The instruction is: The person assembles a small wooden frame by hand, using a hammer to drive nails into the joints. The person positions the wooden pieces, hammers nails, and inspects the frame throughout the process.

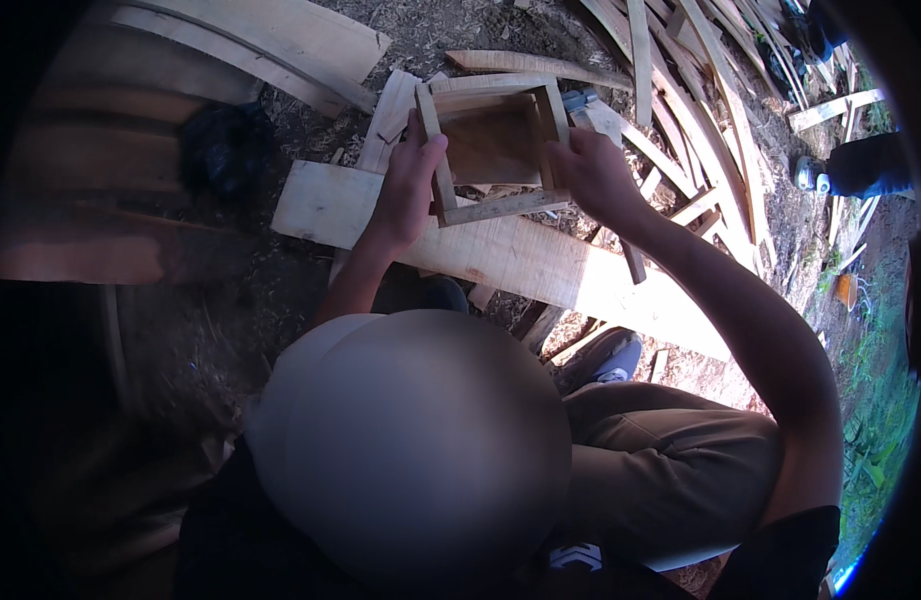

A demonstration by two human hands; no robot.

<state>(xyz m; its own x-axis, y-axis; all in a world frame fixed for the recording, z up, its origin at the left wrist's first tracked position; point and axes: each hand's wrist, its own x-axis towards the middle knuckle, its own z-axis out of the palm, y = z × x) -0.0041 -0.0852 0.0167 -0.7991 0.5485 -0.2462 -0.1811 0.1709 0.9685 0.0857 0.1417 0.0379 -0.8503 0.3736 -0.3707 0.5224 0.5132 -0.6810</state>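
My left hand (411,185) is closed on the left side of a small wooden box (506,207), its thumb lying along the rim. My right hand (596,172) grips the opposite side, fingers curled at the edge. The box is made of pale boards around a brown inside, and it is held slightly tilted above a long plank (526,262). Whether a bottom closes the box I cannot tell. Just beyond my right hand, a grey-blue metal piece (579,100) shows in part.
Long thin wood strips (706,130) lie piled at the far right. Wide boards (271,40) rest at the far left, near a black bundle (226,150). Another person's leg (866,165) and shoe appear at the right. My shoe (611,358) is close to the plank.
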